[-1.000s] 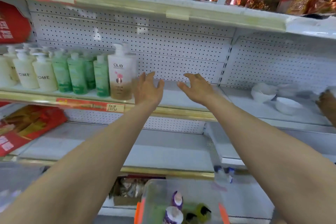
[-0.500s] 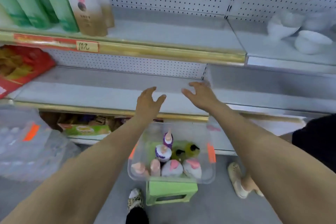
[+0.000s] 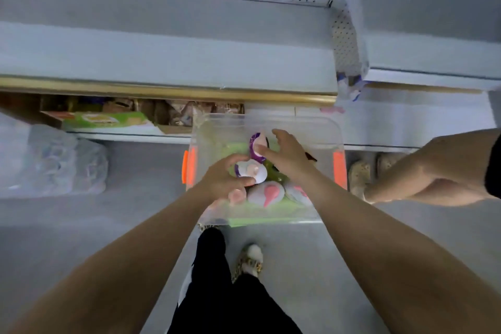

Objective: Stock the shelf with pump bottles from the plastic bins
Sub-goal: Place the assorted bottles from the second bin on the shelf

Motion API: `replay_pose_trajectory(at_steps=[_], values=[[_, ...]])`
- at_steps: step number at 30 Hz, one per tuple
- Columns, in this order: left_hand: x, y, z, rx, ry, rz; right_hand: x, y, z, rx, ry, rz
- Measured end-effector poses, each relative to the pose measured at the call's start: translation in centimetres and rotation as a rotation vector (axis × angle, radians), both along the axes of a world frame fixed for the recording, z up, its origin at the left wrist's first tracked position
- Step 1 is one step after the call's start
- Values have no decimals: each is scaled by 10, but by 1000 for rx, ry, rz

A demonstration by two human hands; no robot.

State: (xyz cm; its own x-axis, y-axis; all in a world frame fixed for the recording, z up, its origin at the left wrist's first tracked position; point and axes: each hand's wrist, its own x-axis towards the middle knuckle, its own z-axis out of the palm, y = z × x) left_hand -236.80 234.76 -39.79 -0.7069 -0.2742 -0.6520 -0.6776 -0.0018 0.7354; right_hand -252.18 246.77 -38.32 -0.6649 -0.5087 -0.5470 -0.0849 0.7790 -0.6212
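Observation:
A clear plastic bin point(image 3: 311, 127) with orange latches stands on a green stool below the shelf. Inside it are several pump bottles seen from above: two white-and-purple ones, pink-capped ones point(image 3: 267, 192) and a yellow-green one with a black pump. My left hand point(image 3: 222, 179) is in the bin, its fingers and thumb curled round the nearer white-and-purple pump bottle point(image 3: 252, 171). My right hand point(image 3: 286, 156) reaches in beside it and holds the farther purple pump bottle point(image 3: 256, 142) between thumb and fingers. The grey shelf board point(image 3: 162, 57) above the bin has a gold front edge.
Another person's arm point(image 3: 433, 171) reaches in from the right, with their shoes point(image 3: 360, 176) by the bin's right side. A bag of wrapped goods point(image 3: 54, 163) lies on the floor at left. Boxes point(image 3: 108, 119) fill the lowest shelf. My own legs and shoe point(image 3: 252, 260) stand just before the bin.
My view has tipped down from the shelf to the bin. Both hands dropped from the shelf level into the bin and closed on two white-and-purple pump bottles.

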Motion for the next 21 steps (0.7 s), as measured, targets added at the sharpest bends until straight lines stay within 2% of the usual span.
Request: replay_pose_trajectory(at_steps=[4,11,21], values=[[-5,1,-8,100,60,-10,7,-5,-24,-83,3,-121],[-16,-4,-19,119,106,-23,12,-13,-41,-207,-2,-220],[-19,-4,-35,110,175,-63,7,-12,-47,-258,7,-235]])
